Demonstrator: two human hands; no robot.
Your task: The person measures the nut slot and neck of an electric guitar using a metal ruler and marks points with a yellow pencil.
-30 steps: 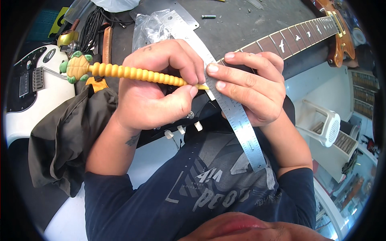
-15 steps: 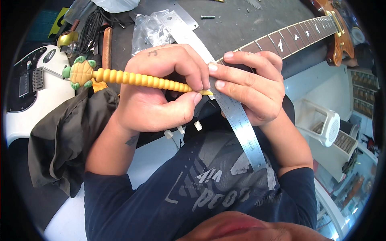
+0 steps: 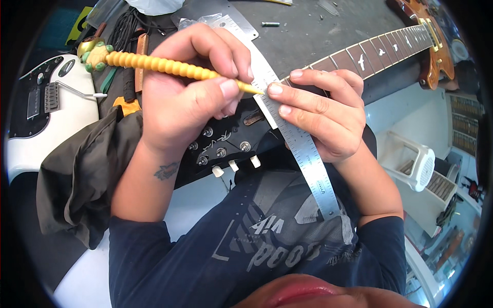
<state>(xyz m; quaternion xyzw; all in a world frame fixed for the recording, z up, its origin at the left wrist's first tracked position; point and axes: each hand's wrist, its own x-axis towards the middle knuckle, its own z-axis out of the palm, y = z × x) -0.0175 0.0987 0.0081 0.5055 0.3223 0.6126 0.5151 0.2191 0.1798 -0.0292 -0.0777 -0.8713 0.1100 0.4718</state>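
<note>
My left hand (image 3: 177,97) pinches a ridged yellow pen (image 3: 164,65) topped with a green-and-yellow turtle. The pen's tip meets the left edge of a long steel ruler (image 3: 308,164), by a narrow pale strip (image 3: 266,110). My right hand (image 3: 328,113) holds the ruler across the guitar's nut end, its fingertips pressed on the metal and its thumb hidden. Below my left hand shows the black headstock (image 3: 226,136), with several tuner posts and white tuner buttons. The dark fretboard (image 3: 354,56), with bird-shaped inlays, stretches to the upper right.
A white electric guitar (image 3: 77,102) lies at the left beside a dark cloth (image 3: 87,174). Black cables (image 3: 120,43), a plastic bag (image 3: 190,23) and a metal plate (image 3: 226,7) sit at the back. A screw (image 3: 270,24) rests on the dark bench. A white stool (image 3: 416,159) stands right.
My left hand has shifted up and left with the pen, uncovering more of the headstock. The pen's tip has moved up along the ruler's edge. My right hand and the ruler stay nearly still.
</note>
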